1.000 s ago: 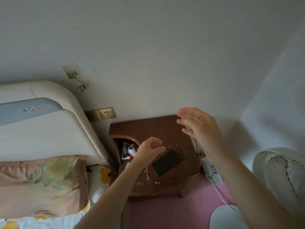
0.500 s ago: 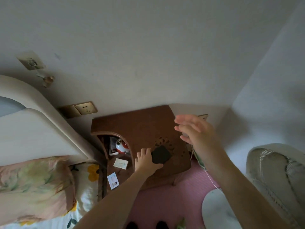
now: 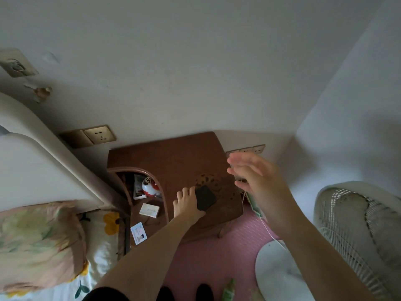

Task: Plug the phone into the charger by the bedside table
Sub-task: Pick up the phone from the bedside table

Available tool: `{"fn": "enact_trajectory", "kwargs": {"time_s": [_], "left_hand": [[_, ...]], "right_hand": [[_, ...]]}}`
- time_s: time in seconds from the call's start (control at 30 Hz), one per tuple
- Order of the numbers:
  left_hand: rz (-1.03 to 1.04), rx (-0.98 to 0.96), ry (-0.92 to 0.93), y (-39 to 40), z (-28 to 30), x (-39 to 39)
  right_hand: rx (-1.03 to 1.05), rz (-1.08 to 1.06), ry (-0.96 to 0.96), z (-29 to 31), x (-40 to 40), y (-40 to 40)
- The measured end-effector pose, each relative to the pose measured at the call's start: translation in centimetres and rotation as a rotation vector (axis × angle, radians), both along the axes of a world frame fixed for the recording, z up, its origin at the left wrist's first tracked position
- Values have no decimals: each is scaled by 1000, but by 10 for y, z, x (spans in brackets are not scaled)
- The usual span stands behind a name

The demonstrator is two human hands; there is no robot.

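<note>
A dark phone (image 3: 206, 197) lies screen-up near the front of the brown bedside table (image 3: 173, 161). My left hand (image 3: 186, 203) grips its left edge, fingers along the side and thumb at the lower corner. My right hand (image 3: 256, 179) hovers above the table's right edge, fingers straight and spread, holding nothing; it is slightly blurred. A thin white charger cable (image 3: 272, 234) runs from beneath that hand down across the pink floor. A row of wall sockets (image 3: 252, 149) sits low behind the table's right corner; the cable's plug end is hidden.
A bed headboard (image 3: 32, 161) and pillow (image 3: 36, 244) stand at left. The table's open shelf holds a white box (image 3: 149, 210), a card (image 3: 138, 233) and a red-white object (image 3: 149, 187). A standing fan (image 3: 358, 231) fills the right, its base (image 3: 280, 272) on the floor.
My left hand came down onto the phone and took hold of its edge. The view tilted down and closer. My right hand moved slightly right, staying spread above the table edge.
</note>
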State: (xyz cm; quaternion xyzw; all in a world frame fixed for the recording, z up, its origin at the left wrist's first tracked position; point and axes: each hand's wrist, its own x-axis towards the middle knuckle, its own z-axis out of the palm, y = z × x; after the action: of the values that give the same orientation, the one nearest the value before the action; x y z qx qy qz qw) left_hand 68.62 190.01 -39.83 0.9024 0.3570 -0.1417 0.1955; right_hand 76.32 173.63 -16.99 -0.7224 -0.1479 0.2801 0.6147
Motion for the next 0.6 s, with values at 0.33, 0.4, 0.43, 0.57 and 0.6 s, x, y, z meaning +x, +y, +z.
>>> {"fn": "enact_trajectory", "kwargs": {"time_s": [0.33, 0.4, 0.43, 0.57, 0.6], "left_hand": [[-32, -22, 58, 9, 13, 5], [3, -55, 18, 12, 16, 3], [37, -83, 1, 15, 17, 1], [258, -471, -193, 20, 33, -6], [345, -689, -283, 19, 43, -11]], "right_hand": [[19, -33, 24, 6, 0, -11], [24, -41, 17, 9, 0, -14], [24, -45, 12, 11, -1, -14], [33, -32, -1, 18, -5, -12], [36, -23, -5, 20, -6, -10]]}}
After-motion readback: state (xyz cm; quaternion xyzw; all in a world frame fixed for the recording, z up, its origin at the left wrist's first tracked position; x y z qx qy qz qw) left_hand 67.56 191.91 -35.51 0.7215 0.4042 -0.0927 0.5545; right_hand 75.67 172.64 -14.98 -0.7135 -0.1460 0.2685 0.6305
